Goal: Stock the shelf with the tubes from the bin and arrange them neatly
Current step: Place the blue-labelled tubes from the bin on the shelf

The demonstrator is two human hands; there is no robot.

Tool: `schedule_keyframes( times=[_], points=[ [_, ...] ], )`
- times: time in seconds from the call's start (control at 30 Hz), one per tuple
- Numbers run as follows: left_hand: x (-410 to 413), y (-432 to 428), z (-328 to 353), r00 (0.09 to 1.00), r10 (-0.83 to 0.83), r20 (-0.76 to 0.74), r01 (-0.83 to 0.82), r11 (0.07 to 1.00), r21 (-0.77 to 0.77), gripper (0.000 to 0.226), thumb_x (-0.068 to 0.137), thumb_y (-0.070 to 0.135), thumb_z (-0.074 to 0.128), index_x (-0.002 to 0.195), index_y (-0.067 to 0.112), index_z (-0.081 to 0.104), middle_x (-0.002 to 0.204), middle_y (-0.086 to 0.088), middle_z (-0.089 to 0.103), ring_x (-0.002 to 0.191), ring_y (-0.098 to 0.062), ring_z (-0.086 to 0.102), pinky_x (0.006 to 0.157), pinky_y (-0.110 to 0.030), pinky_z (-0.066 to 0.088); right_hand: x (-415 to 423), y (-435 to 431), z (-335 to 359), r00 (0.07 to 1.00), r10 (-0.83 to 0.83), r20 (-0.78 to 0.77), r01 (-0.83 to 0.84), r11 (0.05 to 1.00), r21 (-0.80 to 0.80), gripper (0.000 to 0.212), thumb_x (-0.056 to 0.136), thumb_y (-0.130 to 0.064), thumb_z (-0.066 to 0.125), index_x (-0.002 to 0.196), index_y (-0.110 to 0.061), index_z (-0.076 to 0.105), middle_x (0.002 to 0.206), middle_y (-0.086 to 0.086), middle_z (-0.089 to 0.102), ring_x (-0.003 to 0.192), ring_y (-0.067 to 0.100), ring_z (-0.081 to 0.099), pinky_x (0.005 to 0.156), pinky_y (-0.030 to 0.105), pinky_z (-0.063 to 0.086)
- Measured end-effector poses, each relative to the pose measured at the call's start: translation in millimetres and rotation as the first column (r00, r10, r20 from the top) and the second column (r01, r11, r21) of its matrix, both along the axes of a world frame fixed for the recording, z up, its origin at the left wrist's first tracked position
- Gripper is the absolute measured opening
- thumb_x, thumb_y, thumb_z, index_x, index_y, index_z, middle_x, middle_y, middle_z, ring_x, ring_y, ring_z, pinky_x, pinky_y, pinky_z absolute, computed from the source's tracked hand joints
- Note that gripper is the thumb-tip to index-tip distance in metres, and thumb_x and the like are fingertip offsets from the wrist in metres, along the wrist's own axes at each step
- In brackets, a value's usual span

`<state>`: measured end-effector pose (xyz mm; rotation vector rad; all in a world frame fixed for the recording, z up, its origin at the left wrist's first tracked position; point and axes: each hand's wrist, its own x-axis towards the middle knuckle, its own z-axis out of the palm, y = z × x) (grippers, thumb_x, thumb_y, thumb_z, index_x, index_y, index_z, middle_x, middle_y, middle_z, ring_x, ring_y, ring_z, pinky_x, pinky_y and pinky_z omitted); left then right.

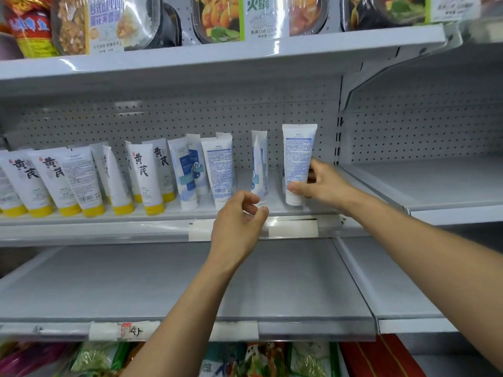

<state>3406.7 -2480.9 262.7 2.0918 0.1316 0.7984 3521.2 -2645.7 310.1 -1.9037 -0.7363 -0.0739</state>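
My right hand (319,183) grips a white tube with blue print (297,156), standing cap-down at the right end of the middle shelf (95,216). My left hand (239,221) hovers in front of the shelf edge with loosely curled fingers, holding nothing, just below a thin white-and-blue tube (259,161) that stands edge-on. To the left stand more white-and-blue tubes (219,170), some leaning. Further left is a row of white tubes with yellow caps (143,175) and black characters. No bin is in view.
The shelf above (217,50) carries packaged meals. The shelf below (163,281) is bare grey metal with price labels on its front rail. A neighbouring bay at the right (424,183) has bare shelves. Food packets (258,357) lie at the bottom.
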Motion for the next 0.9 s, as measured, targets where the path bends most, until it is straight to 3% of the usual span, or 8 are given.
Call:
schedule_keyframes(
  times=[0.13,0.3,0.47,0.57,0.63,0.73,0.8,0.9],
  points=[
    [0.7,4.0,1.7,1.000,0.007,-0.004,-0.007,1.000,0.014,0.016,0.088,0.032,0.064,0.102,0.026,0.060,0.087,0.011,0.061,0.072,-0.002,0.057,0.078,-0.035,0.054,7.3,1.4,-4.8,1.000,-0.009,-0.009,0.008,0.998,-0.063,0.054,0.085,-0.011,0.070,0.134,-0.015,0.047,0.124,-0.003,0.061,0.105,0.007,0.058,0.078,0.016,0.045],
    [2.4,6.1,3.5,1.000,0.001,-0.006,-0.001,1.000,0.008,0.018,0.089,0.032,0.063,0.106,0.025,0.061,0.087,0.013,0.061,0.075,-0.003,0.057,0.080,-0.035,0.054,12.7,-0.6,-8.8,0.999,-0.018,-0.031,0.015,0.997,-0.073,0.054,0.086,-0.011,0.068,0.134,-0.018,0.046,0.122,-0.003,0.060,0.095,0.000,0.058,0.073,0.019,0.046],
    [4.8,1.1,5.4,0.999,-0.024,-0.020,0.025,0.999,0.023,0.018,0.089,0.032,0.063,0.105,0.024,0.061,0.086,0.012,0.061,0.072,-0.005,0.056,0.081,-0.037,0.054,11.7,1.0,-10.0,0.998,-0.041,-0.049,0.037,0.996,-0.084,0.055,0.086,-0.014,0.069,0.135,-0.019,0.045,0.126,-0.001,0.061,0.100,0.008,0.059,0.075,0.022,0.046],
    [1.2,1.3,8.7,0.999,-0.027,-0.038,0.030,0.997,0.073,0.016,0.089,0.033,0.063,0.104,0.025,0.060,0.085,0.012,0.061,0.072,-0.006,0.056,0.081,-0.038,0.054,5.4,-0.6,-10.7,0.990,-0.135,-0.032,0.130,0.983,-0.126,0.054,0.086,-0.021,0.069,0.134,-0.017,0.045,0.121,0.000,0.061,0.102,0.013,0.059,0.081,0.027,0.046],
    [-5.3,3.9,10.0,0.999,-0.011,-0.034,0.014,0.995,0.098,0.015,0.089,0.033,0.062,0.102,0.026,0.060,0.083,0.012,0.061,0.072,-0.007,0.056,0.080,-0.038,0.054,-4.1,-5.9,-12.7,0.966,-0.257,0.029,0.259,0.955,-0.148,0.055,0.087,-0.027,0.067,0.135,-0.017,0.043,0.118,0.000,0.057,0.103,0.016,0.057,0.085,0.030,0.046],
    [-22.1,8.1,5.9,0.999,0.033,-0.008,-0.032,0.991,0.127,0.012,0.089,0.033,0.061,0.099,0.027,0.060,0.077,0.011,0.059,0.070,-0.007,0.056,0.076,-0.037,0.053,-29.0,-17.3,-18.6,0.889,-0.351,0.295,0.412,0.894,-0.176,0.039,0.090,-0.030,0.061,0.126,-0.020,0.050,0.109,-0.006,0.055,0.100,0.016,0.056,0.087,0.037,0.049],
    [-36.7,10.6,-1.7,0.999,0.047,-0.006,-0.046,0.991,0.128,0.012,0.089,0.033,0.061,0.099,0.027,0.060,0.077,0.011,0.060,0.071,-0.008,0.057,0.074,-0.037,0.054,-50.5,-21.8,-23.1,0.846,-0.309,0.435,0.429,0.878,-0.211,0.028,0.090,-0.027,0.057,0.118,-0.022,0.054,0.104,-0.010,0.056,0.096,0.013,0.056,0.084,0.034,0.046],
    [-59.8,16.6,-18.6,0.996,0.085,-0.030,-0.079,0.984,0.159,0.011,0.090,0.033,0.061,0.100,0.028,0.060,0.076,0.012,0.059,0.073,-0.007,0.057,0.071,-0.034,0.052,-79.5,-16.6,-34.9,0.845,-0.179,0.504,0.366,0.881,-0.301,0.024,0.089,-0.024,0.058,0.113,-0.023,0.057,0.103,-0.009,0.058,0.095,0.013,0.054,0.083,0.034,0.045]
  ],
)
